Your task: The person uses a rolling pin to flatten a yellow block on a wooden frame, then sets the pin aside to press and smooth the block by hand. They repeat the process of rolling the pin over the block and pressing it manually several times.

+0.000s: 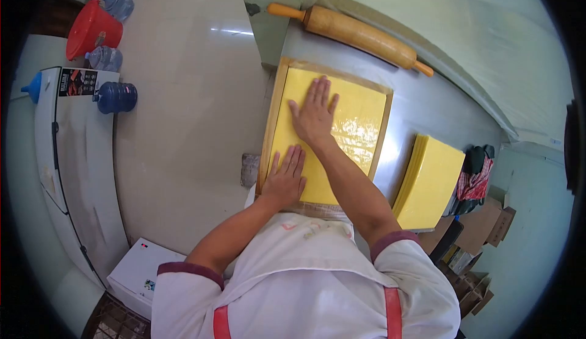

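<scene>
A shiny, smooth yellow sheet (354, 98) lies inside a shallow wooden frame (274, 119) on the metal table. My right hand (314, 113) rests flat on its upper half, with the fingers pointing away from me and the thumb spread. Lower down, near the left side of the frame, my left hand (285, 179) lies flat on the sheet, fingers stretched out. Neither hand grips anything. Right of the frame stands a stack of similar yellow sheets (430, 177), slightly fanned along its left edge.
A big wooden rolling pin (360, 37) lies along the table's far edge, by a plastic curtain (464, 34). Dark and red cloths (476, 177) and cardboard boxes (482, 223) are at right. Across the floor stand a white freezer (91, 168), water bottles (117, 97) and a red bucket (91, 31).
</scene>
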`<state>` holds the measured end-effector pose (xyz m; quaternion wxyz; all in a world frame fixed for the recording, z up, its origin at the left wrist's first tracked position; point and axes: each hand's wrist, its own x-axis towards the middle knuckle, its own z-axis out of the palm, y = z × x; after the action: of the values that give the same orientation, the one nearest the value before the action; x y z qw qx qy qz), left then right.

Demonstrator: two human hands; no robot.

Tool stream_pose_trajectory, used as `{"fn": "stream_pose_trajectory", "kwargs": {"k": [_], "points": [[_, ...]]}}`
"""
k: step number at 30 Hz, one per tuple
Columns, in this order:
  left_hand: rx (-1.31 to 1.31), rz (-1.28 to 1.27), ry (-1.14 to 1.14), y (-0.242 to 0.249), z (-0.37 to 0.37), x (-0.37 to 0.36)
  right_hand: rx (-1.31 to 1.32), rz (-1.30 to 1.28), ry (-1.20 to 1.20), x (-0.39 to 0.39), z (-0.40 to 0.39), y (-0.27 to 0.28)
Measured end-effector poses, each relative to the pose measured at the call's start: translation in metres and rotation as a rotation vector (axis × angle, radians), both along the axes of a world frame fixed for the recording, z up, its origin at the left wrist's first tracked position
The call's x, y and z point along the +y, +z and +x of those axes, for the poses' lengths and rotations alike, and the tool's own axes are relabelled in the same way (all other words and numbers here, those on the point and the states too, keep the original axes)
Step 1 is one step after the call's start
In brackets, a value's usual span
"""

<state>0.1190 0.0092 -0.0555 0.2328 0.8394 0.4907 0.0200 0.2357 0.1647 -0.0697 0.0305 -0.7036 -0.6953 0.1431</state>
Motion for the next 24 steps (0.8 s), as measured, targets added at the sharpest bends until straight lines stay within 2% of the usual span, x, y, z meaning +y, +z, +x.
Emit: {"fn": "stream_pose_trajectory", "kwargs": {"k": [4, 8, 11, 19, 22, 24], "points": [[0.021, -0.021, -0.003, 0.001, 0.0, 0.002, 0.042, 0.054, 0.081, 0.03, -0.028, -0.001], [0.072, -0.013, 0.008, 0.005, 0.003, 0.002, 0.071, 0.038, 0.21, 0.013, -0.015, 0.005], [0.144, -0.2, -0.014, 0.006, 0.004, 0.003, 0.08, -0.038, 0.279, -0.016, -0.01, 0.011], [0.073, -0.022, 0.028, 0.005, 0.004, 0.007, 0.12, -0.051, 0.23, 0.022, -0.029, 0.015], [0.075, 0.002, 0.038, 0.005, 0.006, 0.0, 0.258, -0.126, 0.263, 0.031, -0.013, 0.013], [0.065, 0.032, 0.024, 0.005, 0.008, -0.003, 0.245, -0.113, 0.261, 0.014, 0.004, 0.014]]}}
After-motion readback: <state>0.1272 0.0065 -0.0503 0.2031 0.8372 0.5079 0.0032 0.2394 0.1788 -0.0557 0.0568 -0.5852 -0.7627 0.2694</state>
